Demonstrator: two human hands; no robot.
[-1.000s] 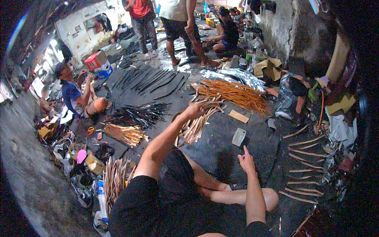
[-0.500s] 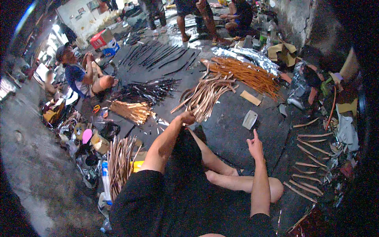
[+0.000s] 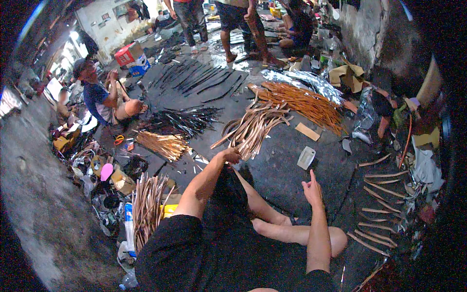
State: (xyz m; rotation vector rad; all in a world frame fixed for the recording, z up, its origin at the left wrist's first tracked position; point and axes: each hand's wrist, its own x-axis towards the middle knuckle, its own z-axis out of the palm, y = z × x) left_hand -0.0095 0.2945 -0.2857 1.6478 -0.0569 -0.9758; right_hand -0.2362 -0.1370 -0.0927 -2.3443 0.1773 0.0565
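Now the left hand (image 3: 231,155) has drawn back from the far end of the bundle of pale curved wooden strips (image 3: 253,129) and sits fisted on its near ends, a shift that suggests it is pulling the strips closer along the dark floor (image 3: 287,165). Meanwhile the right hand (image 3: 311,187) has stayed raised and empty, fingers loosely spread, near the small white container (image 3: 306,157).
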